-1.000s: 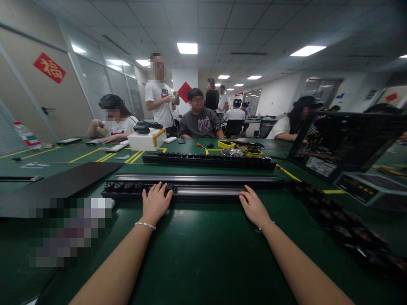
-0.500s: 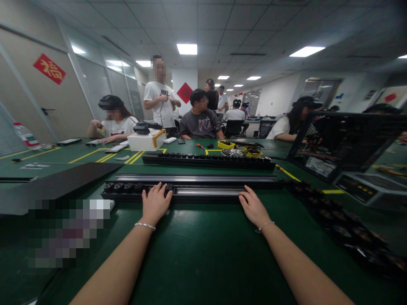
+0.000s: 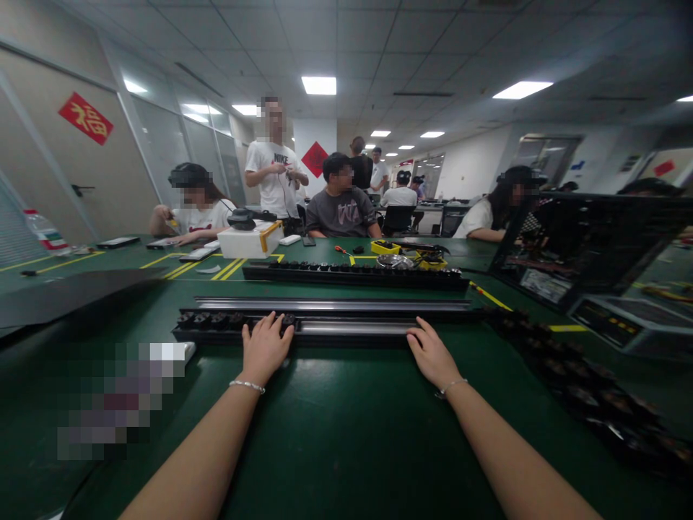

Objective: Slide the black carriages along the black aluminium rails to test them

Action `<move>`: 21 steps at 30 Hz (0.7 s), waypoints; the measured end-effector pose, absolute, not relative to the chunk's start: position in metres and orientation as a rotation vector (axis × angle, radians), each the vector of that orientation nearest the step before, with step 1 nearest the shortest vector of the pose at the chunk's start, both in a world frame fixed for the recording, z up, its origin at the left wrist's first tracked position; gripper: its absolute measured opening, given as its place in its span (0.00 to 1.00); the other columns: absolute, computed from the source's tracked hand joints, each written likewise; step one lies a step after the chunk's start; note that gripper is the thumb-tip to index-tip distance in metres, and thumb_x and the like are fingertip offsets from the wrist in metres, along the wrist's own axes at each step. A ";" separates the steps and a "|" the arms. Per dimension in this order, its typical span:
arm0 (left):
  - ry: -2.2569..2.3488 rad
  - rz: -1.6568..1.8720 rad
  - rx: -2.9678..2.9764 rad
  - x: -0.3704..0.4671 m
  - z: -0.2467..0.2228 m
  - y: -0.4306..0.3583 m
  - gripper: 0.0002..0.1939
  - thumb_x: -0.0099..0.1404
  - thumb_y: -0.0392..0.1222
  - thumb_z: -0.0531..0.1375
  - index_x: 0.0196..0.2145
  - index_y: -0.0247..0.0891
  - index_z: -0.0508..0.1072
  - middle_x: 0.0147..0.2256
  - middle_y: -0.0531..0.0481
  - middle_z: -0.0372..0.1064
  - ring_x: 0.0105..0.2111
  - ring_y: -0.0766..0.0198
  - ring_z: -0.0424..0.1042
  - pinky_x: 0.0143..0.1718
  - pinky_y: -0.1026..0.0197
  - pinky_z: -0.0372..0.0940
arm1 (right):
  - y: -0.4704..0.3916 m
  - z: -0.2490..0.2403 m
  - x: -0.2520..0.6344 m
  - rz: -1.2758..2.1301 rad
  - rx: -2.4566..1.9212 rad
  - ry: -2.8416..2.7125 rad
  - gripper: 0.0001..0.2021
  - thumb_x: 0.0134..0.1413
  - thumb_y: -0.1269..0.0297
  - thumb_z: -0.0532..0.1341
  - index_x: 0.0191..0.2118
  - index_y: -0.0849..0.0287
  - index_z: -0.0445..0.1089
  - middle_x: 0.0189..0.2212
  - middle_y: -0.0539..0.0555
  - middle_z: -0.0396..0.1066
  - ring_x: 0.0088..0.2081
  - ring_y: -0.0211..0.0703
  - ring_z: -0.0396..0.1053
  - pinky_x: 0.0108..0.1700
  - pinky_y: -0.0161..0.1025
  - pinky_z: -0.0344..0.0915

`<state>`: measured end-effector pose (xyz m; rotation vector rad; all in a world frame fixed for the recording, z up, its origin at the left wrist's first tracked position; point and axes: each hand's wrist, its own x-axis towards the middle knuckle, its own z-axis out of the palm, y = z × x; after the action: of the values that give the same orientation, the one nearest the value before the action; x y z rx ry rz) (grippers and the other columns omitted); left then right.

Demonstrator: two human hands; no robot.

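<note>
The rail (image 3: 351, 328) lies crosswise on the green table (image 3: 351, 440), long, low and black. A glossy grey strip shows along the right part of its top; at its left part, dark, knobbly pieces (image 3: 219, 319) sit in a row. The left hand (image 3: 265, 343) lies over the rail beside these pieces, fingers loosely spread; the right hand (image 3: 433, 354) rests extended fingers at the rail's right end. The hands are well apart and unclenched; how firmly they press I cannot tell. Just behind the rail runs a second rail (image 3: 336, 306).

Compared with a second ago, the dark sheet (image 3: 65, 296) left of the rail has drawn back leftward, its edge now curved. Beyond the rail, a seated person (image 3: 341, 209) has turned their head aside. The rail and both hands stay put.
</note>
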<state>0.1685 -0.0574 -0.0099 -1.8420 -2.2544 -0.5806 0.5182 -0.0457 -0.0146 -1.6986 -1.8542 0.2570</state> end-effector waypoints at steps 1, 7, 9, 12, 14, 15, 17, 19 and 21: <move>-2.258 -0.583 -1.842 0.168 -0.010 -0.057 0.26 0.65 0.53 0.44 0.56 0.40 0.65 0.60 0.45 0.57 0.58 0.51 0.56 0.59 0.37 0.42 | -0.046 -0.015 0.518 0.259 -1.697 -1.857 0.20 0.59 0.56 0.46 0.45 0.59 0.70 0.61 0.58 0.52 0.62 0.48 0.51 0.61 0.46 0.50; -2.261 -0.588 -1.839 0.169 -0.010 -0.057 0.26 0.65 0.53 0.44 0.55 0.40 0.65 0.60 0.45 0.57 0.58 0.51 0.56 0.59 0.37 0.42 | -0.046 -0.015 0.518 0.271 -1.708 -1.845 0.20 0.58 0.56 0.46 0.45 0.58 0.70 0.62 0.57 0.52 0.61 0.48 0.51 0.61 0.47 0.51; -2.260 -0.582 -1.840 0.169 -0.009 -0.057 0.26 0.65 0.53 0.44 0.55 0.40 0.65 0.59 0.45 0.57 0.58 0.51 0.56 0.59 0.37 0.42 | -0.046 -0.015 0.518 0.269 -1.706 -1.847 0.20 0.59 0.56 0.46 0.45 0.58 0.69 0.62 0.57 0.52 0.62 0.48 0.51 0.61 0.46 0.51; -2.262 -0.574 -1.847 0.169 -0.009 -0.058 0.26 0.65 0.53 0.44 0.55 0.40 0.65 0.60 0.45 0.56 0.59 0.51 0.56 0.59 0.37 0.42 | -0.046 -0.015 0.519 0.278 -1.706 -1.854 0.20 0.59 0.55 0.46 0.45 0.59 0.69 0.62 0.57 0.51 0.62 0.49 0.50 0.61 0.47 0.50; -2.266 -0.574 -1.848 0.170 -0.008 -0.058 0.26 0.65 0.53 0.44 0.55 0.41 0.65 0.60 0.44 0.56 0.59 0.51 0.56 0.59 0.37 0.42 | -0.046 -0.015 0.519 0.279 -1.704 -1.857 0.20 0.59 0.55 0.46 0.45 0.58 0.69 0.62 0.57 0.51 0.62 0.49 0.51 0.61 0.47 0.50; -2.268 -0.574 -1.848 0.170 -0.008 -0.058 0.26 0.65 0.53 0.45 0.55 0.41 0.65 0.60 0.44 0.56 0.59 0.51 0.55 0.59 0.37 0.42 | -0.046 -0.015 0.519 0.277 -1.703 -1.857 0.20 0.59 0.55 0.46 0.45 0.58 0.69 0.62 0.57 0.51 0.62 0.49 0.51 0.61 0.47 0.50; -2.271 -0.573 -1.847 0.170 -0.007 -0.058 0.26 0.65 0.53 0.45 0.56 0.41 0.65 0.60 0.44 0.56 0.58 0.51 0.56 0.59 0.37 0.42 | -0.046 -0.016 0.520 0.267 -1.702 -1.857 0.19 0.59 0.55 0.46 0.45 0.58 0.69 0.62 0.57 0.51 0.61 0.48 0.51 0.61 0.47 0.50; -2.266 -0.571 -1.846 0.170 -0.007 -0.059 0.26 0.65 0.53 0.45 0.56 0.40 0.65 0.60 0.44 0.56 0.58 0.51 0.56 0.59 0.37 0.42 | -0.045 -0.017 0.520 0.255 -1.697 -1.860 0.19 0.59 0.55 0.46 0.45 0.58 0.69 0.62 0.56 0.51 0.62 0.47 0.51 0.62 0.46 0.50; -2.257 -0.571 -1.845 0.170 -0.007 -0.059 0.26 0.65 0.53 0.44 0.56 0.41 0.65 0.59 0.44 0.57 0.58 0.51 0.56 0.59 0.37 0.42 | -0.044 -0.017 0.520 0.248 -1.688 -1.869 0.20 0.59 0.55 0.46 0.45 0.58 0.69 0.62 0.57 0.51 0.62 0.47 0.50 0.62 0.45 0.50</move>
<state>0.1701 -0.0588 -0.0072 -1.8453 -2.2573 -0.5709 0.5199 -0.0445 -0.0174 -1.6882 -1.8685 0.2485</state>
